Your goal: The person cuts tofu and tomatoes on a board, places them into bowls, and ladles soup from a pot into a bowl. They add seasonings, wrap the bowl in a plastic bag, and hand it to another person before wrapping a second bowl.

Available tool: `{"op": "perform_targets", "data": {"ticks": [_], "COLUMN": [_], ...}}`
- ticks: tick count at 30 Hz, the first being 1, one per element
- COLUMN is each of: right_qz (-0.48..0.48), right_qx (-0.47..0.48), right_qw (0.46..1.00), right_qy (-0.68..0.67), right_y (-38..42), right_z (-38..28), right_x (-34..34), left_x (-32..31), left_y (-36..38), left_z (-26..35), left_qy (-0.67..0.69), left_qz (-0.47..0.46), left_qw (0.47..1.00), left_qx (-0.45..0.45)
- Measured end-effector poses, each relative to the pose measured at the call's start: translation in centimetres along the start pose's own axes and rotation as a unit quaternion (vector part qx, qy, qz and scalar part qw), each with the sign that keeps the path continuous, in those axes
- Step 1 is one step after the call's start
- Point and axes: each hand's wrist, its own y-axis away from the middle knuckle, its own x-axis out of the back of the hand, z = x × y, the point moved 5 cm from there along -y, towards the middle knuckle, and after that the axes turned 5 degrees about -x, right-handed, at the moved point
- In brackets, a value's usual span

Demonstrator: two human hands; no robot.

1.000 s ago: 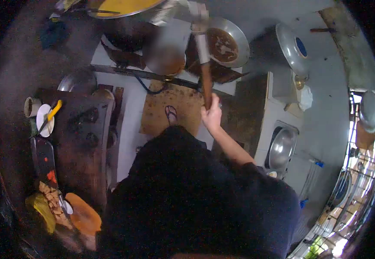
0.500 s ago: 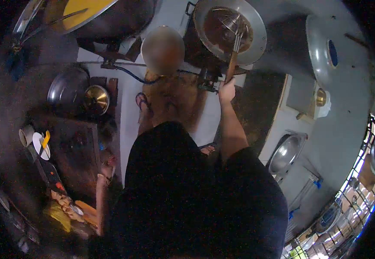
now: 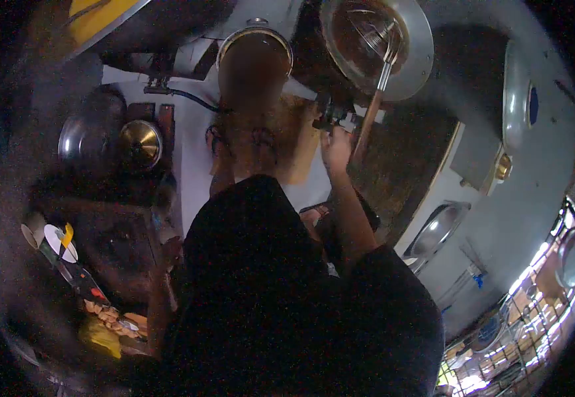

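Right hand at the burner fitting; whisk in the pan.
The right hand (image 3: 337, 151) reaches the burner fitting (image 3: 335, 118); its grip cannot be determined. The whisk (image 3: 372, 109) rests with its wires inside the pan (image 3: 421, 69), its wooden handle crossing the rim just beside that hand. The left hand (image 3: 172, 250), dark and blurred, is near the wooden table (image 3: 105, 210); its finger state cannot be determined.

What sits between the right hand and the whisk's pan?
In the head view, a dark fitting, close to the right hand; the whisk slants alongside.
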Motion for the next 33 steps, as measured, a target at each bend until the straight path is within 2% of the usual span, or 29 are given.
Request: {"op": "perform_targets", "data": {"ticks": [2,5,7,9,10,11,12,13,14,15,17,18,19,20,21,22,25,26,27,28,31,33], "right_qz": [-0.115,-0.217,-0.215,-0.251,-0.251,-0.243,-0.225,-0.229,-0.243,-0.255,-0.265,-0.266,-0.267,-0.266,-0.264,-0.263,-0.348,-0.364,-0.412,-0.428,-0.476,-0.555], "right_qx": [-0.061,-0.054,0.048,0.243,0.313,0.386,0.441,0.432,0.423,0.408,0.399,0.407,0.417,0.425,0.386,0.41,0.419,0.425,0.394,0.411,0.504,0.48], "right_qw": [0.991,0.971,0.971,0.924,0.905,0.88,0.865,0.872,0.872,0.877,0.877,0.872,0.867,0.862,0.881,0.87,0.831,0.814,0.809,0.795,0.72,0.676], "right_qy": [0.036,-0.088,0.096,0.155,0.145,0.13,0.084,-0.026,-0.029,-0.002,0.037,0.051,0.06,0.066,0.071,0.071,-0.117,-0.155,-0.142,-0.125,-0.021,0.068], "right_y": [0.3,0.1,0.0,0.1,0.2,0.0,-0.7,-1.1,-2.1,-3.1,-5.1,-5.5,-5.9,-5.9,-6.5,-6.2,-5.2,-5.1,-4.0,-2.3,7.5,12.1], "right_z": [1.7,6.6,7.6,4.6,1.8,-0.9,1.1,-0.4,-2.7,-5.4,-10.1,-13.2,-15.3,-17.4,-18.7,-20.5,-26.2,-27.1,-26.9,-29.1,-39.7,-46.2], "right_x": [-5.7,-15.4,-18.0,-17.2,-15.8,-14.6,-18.2,-17.4,-16.7,-15.8,-14.7,-13.5,-12.7,-12.3,-12.4,-12.5,-11.2,-11.7,-13.0,-12.2,-3.1,-0.4], "left_x": [-0.4,-1.3,-2.0,-2.4,-2.8,-2.9,-3.7,-4.1,-3.2,-2.4,1.3,2.7,3.7,4.3,4.4,4.4,4.5,4.9,5.5,6.3,9.0,11.1], "left_y": [0.1,0.8,2.1,3.9,4.4,4.7,5.5,4.0,5.8,7.1,14.7,18.8,22.9,26.5,29.2,32.0,36.9,38.2,39.3,40.0,41.2,40.9], "left_z": [1.3,2.5,3.5,7.0,10.0,13.6,18.3,17.5,26.3,31.6,44.2,48.2,51.7,53.3,53.6,53.9,52.7,52.0,51.2,50.4,46.8,43.9], "left_qy": [0.003,0.013,0.009,-0.048,-0.114,-0.124,0.155,0.079,0.127,0.139,0.12,0.138,0.221,0.235,0.227,0.215,0.175,0.166,0.16,0.155,0.153,0.141], "left_qz": [0.001,-0.002,-0.001,-0.003,-0.007,-0.001,-0.056,-0.01,0.011,0.044,0.084,0.1,0.12,0.12,0.12,0.116,0.146,0.177,0.219,0.271,0.416,0.468], "left_qw": [1.0,1.0,1.0,0.999,0.992,0.989,0.986,0.996,0.987,0.966,0.899,0.825,0.72,0.642,0.598,0.552,0.508,0.507,0.512,0.529,0.587,0.61], "left_qx": [-0.002,0.001,0.005,-0.018,-0.058,-0.081,-0.002,-0.05,-0.1,-0.212,-0.413,-0.539,-0.647,-0.72,-0.759,-0.797,-0.831,-0.827,-0.815,-0.789,-0.678,-0.624]}}
